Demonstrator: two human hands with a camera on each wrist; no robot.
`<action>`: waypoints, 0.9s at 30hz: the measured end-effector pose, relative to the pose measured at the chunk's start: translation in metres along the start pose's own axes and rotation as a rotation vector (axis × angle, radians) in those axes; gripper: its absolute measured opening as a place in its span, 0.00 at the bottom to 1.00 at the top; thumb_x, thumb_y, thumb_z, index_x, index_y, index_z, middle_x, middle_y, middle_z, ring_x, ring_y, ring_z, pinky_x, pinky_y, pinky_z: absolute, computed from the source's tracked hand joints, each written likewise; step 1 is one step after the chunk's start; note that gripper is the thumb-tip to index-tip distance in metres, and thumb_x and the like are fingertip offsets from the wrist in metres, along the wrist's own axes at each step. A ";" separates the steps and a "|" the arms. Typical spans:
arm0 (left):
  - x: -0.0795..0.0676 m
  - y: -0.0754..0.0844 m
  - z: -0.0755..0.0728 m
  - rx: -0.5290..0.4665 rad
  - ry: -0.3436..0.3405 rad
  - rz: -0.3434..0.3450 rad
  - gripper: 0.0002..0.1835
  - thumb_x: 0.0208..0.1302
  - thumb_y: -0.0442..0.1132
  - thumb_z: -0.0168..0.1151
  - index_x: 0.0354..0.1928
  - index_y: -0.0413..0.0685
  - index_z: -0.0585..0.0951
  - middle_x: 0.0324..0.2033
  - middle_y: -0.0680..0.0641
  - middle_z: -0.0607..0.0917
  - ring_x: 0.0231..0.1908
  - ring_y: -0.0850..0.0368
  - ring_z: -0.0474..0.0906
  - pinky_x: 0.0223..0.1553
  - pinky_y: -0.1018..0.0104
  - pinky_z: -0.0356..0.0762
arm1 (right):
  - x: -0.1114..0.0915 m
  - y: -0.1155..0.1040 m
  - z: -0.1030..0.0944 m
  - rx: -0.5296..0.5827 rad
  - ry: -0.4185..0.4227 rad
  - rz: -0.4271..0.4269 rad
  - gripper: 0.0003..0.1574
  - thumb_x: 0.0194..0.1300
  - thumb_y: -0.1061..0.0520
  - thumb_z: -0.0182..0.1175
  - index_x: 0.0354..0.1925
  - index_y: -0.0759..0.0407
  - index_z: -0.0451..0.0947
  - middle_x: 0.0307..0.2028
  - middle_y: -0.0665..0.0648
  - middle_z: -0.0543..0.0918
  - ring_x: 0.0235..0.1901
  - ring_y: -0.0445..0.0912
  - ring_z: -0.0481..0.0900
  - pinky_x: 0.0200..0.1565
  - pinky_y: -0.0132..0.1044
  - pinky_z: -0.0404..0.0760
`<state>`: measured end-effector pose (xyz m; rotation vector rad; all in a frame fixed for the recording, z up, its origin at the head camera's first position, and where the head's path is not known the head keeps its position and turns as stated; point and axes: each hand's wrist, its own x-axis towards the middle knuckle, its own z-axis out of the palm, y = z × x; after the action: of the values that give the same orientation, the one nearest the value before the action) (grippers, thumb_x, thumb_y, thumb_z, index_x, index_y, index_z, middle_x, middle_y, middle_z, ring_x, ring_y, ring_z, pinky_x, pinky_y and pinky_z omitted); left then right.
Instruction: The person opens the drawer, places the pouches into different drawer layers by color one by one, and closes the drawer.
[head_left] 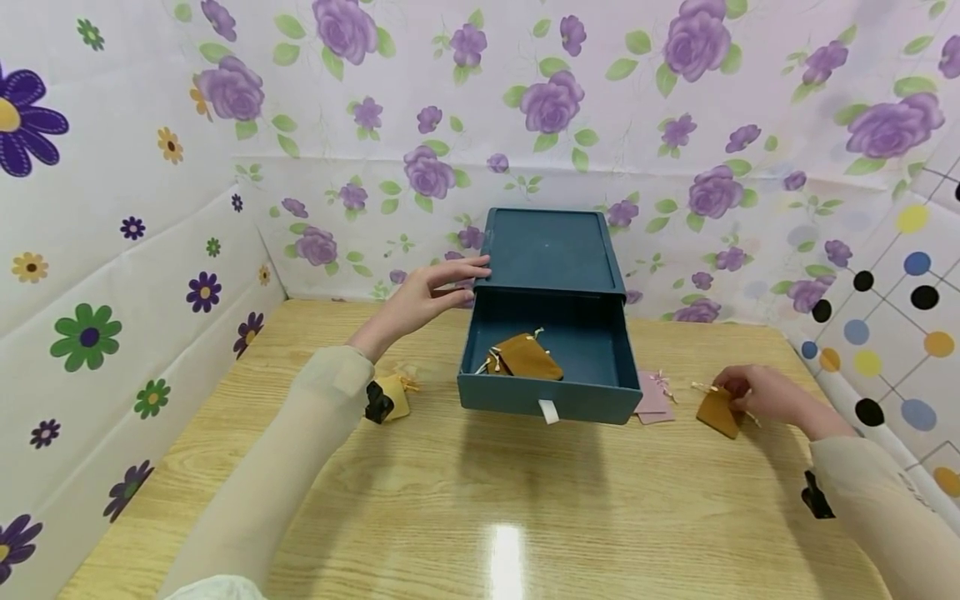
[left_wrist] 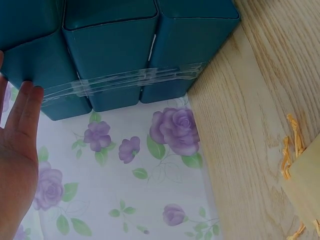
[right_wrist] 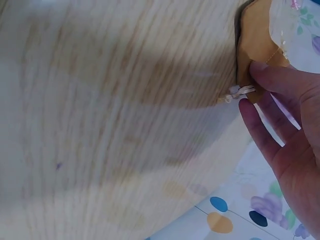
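Note:
A dark blue drawer cabinet (head_left: 551,250) stands at the back of the table with its top drawer (head_left: 517,393) pulled out. My left hand (head_left: 431,296) rests its fairly straight fingertips on the cabinet's left side; the left wrist view shows those fingers (left_wrist: 27,112) against the blue wall. Inside the drawer lie brown drawstring pouches (head_left: 531,357), one over another. On the right, my right hand (head_left: 768,396) pinches a brown drawstring pouch (head_left: 717,414) near its corded end, thumb on top in the right wrist view. That pouch (right_wrist: 257,40) is low over the wooden table.
Pink pouches (head_left: 654,400) lie right of the drawer, partly hidden by it. A yellow pouch (head_left: 393,394) lies left of the cabinet, beside my left forearm. Clear tape (left_wrist: 142,77) wraps the cabinet units. A flowered cloth wall (head_left: 420,83) stands close behind.

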<state>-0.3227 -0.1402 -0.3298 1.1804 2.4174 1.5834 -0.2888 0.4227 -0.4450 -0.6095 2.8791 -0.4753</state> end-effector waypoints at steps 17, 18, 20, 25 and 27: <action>0.000 0.004 0.001 -0.003 -0.001 -0.019 0.21 0.73 0.33 0.54 0.66 0.48 0.76 0.74 0.51 0.66 0.71 0.49 0.68 0.59 0.60 0.81 | 0.012 -0.003 -0.033 -0.084 -0.021 -0.090 0.13 0.57 0.69 0.67 0.43 0.62 0.87 0.36 0.56 0.89 0.33 0.46 0.84 0.32 0.33 0.84; 0.000 0.005 0.002 -0.002 -0.001 -0.025 0.21 0.73 0.32 0.54 0.66 0.47 0.76 0.74 0.50 0.66 0.71 0.49 0.68 0.60 0.60 0.81 | 0.012 -0.004 -0.034 -0.081 -0.025 -0.090 0.13 0.57 0.69 0.67 0.43 0.62 0.87 0.35 0.55 0.89 0.32 0.45 0.84 0.31 0.32 0.83; -0.001 0.011 0.002 -0.001 -0.003 -0.032 0.21 0.73 0.31 0.53 0.66 0.45 0.75 0.74 0.48 0.66 0.71 0.47 0.67 0.60 0.61 0.81 | 0.014 -0.006 -0.037 -0.070 -0.036 -0.082 0.13 0.57 0.69 0.67 0.43 0.63 0.86 0.35 0.56 0.89 0.32 0.43 0.83 0.29 0.29 0.82; -0.003 0.022 0.002 0.003 -0.010 -0.033 0.20 0.73 0.31 0.53 0.66 0.40 0.75 0.74 0.45 0.65 0.71 0.44 0.66 0.60 0.61 0.81 | 0.018 -0.017 -0.052 -0.040 -0.067 -0.063 0.15 0.60 0.69 0.64 0.47 0.67 0.85 0.38 0.62 0.89 0.31 0.42 0.83 0.27 0.29 0.82; -0.003 0.017 0.002 0.001 -0.006 -0.035 0.21 0.74 0.31 0.53 0.66 0.42 0.75 0.74 0.46 0.65 0.71 0.45 0.67 0.60 0.61 0.81 | 0.020 -0.024 -0.062 -0.033 -0.070 -0.057 0.16 0.60 0.69 0.63 0.48 0.68 0.84 0.39 0.64 0.88 0.32 0.44 0.84 0.28 0.31 0.83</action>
<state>-0.3101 -0.1367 -0.3183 1.1345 2.4219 1.5661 -0.3118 0.4103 -0.3808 -0.7013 2.8151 -0.4067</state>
